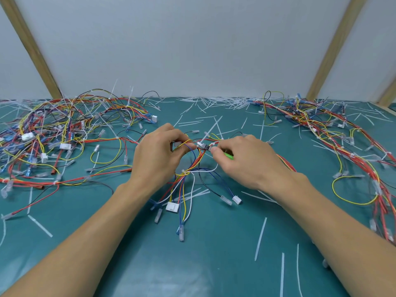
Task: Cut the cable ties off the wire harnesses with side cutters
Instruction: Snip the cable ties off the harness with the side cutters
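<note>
Mid-job: one white nylon cable tie [201, 144] under the blades.
Your left hand [158, 155] pinches the multicoloured wire harness [186, 174]; your right hand [246, 161] is closed around green-handled side cutters [228, 155]. Beyond both grips, tied bundles remain.

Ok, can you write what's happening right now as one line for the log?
step: cutting tie | left hand: holding wire harness | right hand: holding side cutters at cable tie | table: cut ties scattered

Both hands [159, 153] [246, 161] closed, fingertips together
</note>
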`<action>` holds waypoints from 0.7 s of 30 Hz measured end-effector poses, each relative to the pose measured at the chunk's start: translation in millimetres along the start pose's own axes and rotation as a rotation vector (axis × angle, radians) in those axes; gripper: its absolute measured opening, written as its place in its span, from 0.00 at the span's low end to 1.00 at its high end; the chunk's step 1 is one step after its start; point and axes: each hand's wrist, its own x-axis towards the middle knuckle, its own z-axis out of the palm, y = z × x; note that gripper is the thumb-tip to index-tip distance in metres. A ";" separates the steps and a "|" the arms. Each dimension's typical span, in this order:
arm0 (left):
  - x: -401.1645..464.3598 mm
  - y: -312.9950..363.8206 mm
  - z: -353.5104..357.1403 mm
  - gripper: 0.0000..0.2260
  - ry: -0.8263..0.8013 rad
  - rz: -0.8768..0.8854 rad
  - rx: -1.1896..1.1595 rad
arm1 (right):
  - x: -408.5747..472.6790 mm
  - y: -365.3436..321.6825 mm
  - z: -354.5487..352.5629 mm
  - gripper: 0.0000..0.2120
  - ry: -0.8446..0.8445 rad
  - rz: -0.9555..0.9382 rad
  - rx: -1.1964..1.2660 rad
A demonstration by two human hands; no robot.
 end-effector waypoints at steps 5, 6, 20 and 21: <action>-0.3 1.7 -0.1 0.05 0.003 0.006 -0.014 | -0.7 1.1 -2.4 0.24 -0.045 -0.009 0.087; -0.5 1.8 0.2 0.05 0.004 0.006 -0.011 | -0.4 1.4 -2.2 0.24 -0.049 -0.013 0.097; -1.3 0.9 2.3 0.05 -0.012 0.011 0.009 | 2.9 4.8 4.6 0.35 -0.050 0.003 0.099; -1.5 0.8 2.2 0.05 -0.016 0.014 0.005 | 2.8 5.0 4.9 0.35 -0.050 0.001 0.098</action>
